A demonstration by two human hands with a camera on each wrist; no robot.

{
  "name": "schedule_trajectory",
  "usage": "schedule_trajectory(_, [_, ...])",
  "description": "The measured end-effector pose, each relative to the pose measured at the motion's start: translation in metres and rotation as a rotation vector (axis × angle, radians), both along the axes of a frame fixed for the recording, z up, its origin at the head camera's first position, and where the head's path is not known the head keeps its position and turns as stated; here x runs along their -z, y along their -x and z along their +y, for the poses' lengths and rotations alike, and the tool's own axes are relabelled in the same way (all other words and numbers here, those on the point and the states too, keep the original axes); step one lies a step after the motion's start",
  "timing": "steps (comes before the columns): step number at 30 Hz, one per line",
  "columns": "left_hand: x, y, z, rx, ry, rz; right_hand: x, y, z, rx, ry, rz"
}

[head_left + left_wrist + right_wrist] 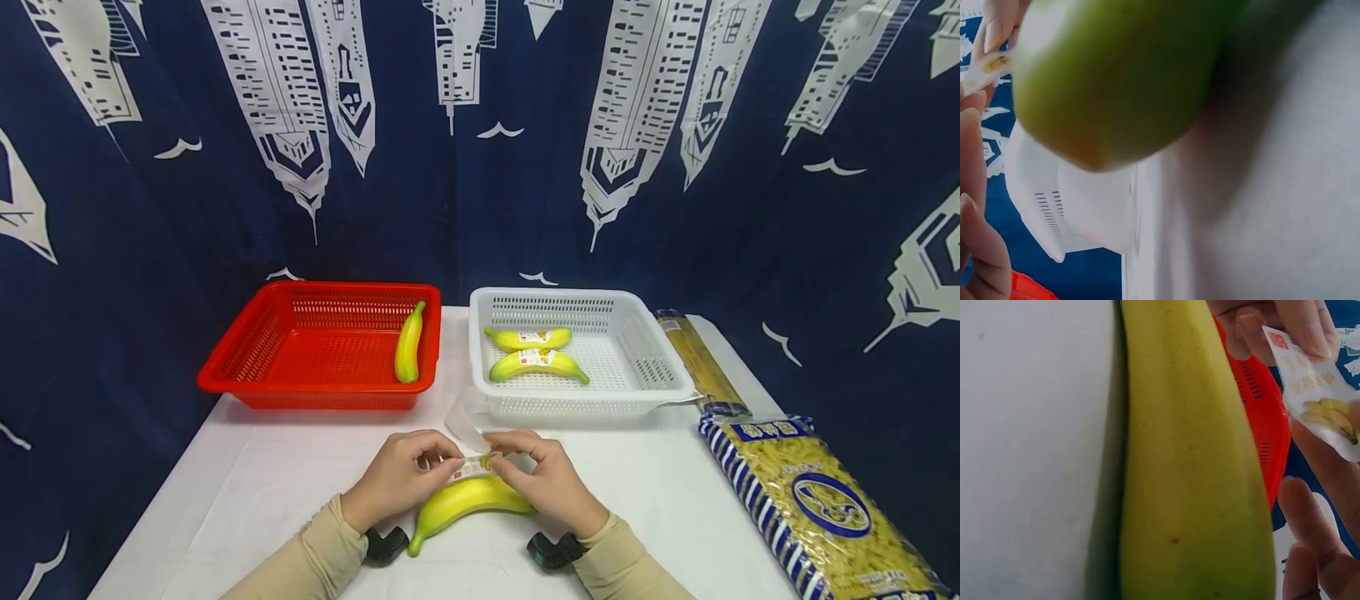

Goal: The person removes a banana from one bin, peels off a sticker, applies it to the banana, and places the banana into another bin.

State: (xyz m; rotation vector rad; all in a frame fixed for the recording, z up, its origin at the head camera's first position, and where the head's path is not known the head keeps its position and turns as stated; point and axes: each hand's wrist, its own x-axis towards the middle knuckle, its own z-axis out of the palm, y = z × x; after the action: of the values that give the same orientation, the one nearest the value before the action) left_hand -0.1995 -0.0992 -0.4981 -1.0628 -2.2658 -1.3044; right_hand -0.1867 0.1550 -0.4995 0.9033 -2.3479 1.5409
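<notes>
Both hands hold a white sticker label (474,468) printed with bananas (1332,416), just above a yellow-green banana (471,502) that lies on the white table. My left hand (405,477) pinches the label's left end between thumb and index finger. At the other end, my right hand (552,482) pinches it the same way. Behind the label, a pale translucent strip (465,419) curls up from the table near the white basket. Up close in the left wrist view, the banana's rounded tip (1116,94) covers part of the hands.
A red basket (318,388) at the back left contains one banana (408,343) with no label showing. In the white basket (585,402) lie two labelled bananas (538,363). A pasta bag (825,508) and a long spaghetti pack (701,362) line the right edge.
</notes>
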Motion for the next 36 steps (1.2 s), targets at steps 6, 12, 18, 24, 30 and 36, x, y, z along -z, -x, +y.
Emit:
schedule_trajectory(6, [-0.0013,-0.0021,0.0005,-0.010,-0.024,-0.061,0.0002,0.0021,0.0003,0.075,-0.023,0.027])
schedule_trajectory(12, [-0.0019,-0.0030,-0.0008,0.045,-0.011,-0.185,0.0019,0.0005,0.0002,-0.015,-0.007,-0.025])
schedule_trajectory(18, [-0.0027,-0.0028,-0.0035,0.136,0.039,-0.291,0.0024,0.0000,0.0017,-0.073,-0.036,-0.066])
schedule_trajectory(24, [-0.0054,-0.0045,-0.0052,0.177,0.098,-0.355,0.0022,-0.0003,0.0022,-0.115,-0.091,-0.115])
schedule_trajectory(30, [-0.0043,-0.0050,-0.0046,0.179,0.141,-0.285,0.0025,0.0002,0.0014,-0.119,-0.123,-0.051])
schedule_trajectory(36, [-0.0036,-0.0043,-0.0036,0.164,0.180,-0.237,0.0010,-0.0007,0.0010,-0.105,-0.174,0.030])
